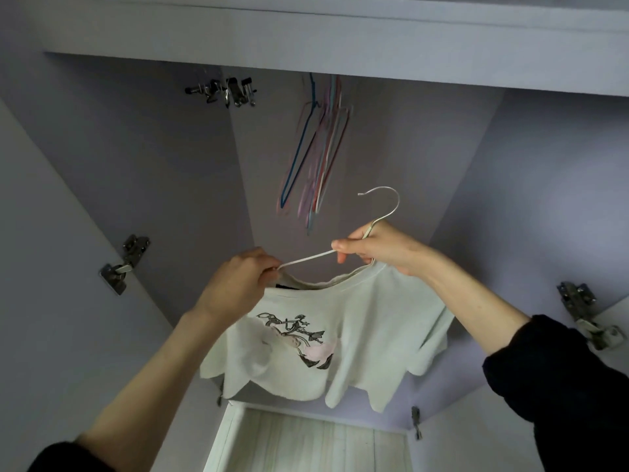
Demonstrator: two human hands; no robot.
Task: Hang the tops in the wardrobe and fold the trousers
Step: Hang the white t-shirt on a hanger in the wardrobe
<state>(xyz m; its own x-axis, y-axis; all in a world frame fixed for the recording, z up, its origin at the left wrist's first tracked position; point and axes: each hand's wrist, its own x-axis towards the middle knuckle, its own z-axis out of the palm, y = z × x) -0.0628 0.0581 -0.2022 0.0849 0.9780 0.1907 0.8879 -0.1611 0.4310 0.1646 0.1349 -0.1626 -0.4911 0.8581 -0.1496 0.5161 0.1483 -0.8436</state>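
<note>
My left hand (243, 279) pinches the collar of the white top (343, 342) where the white hanger (377, 212) enters; only 1 shoulder looks seated, so the fabric could slide off there if I let go. The top hangs inside the open wardrobe (136, 148), below the coloured hangers (316, 148). My right hand (377, 248) grips the hanger neck; tilting it risks dropping the garment.
</note>
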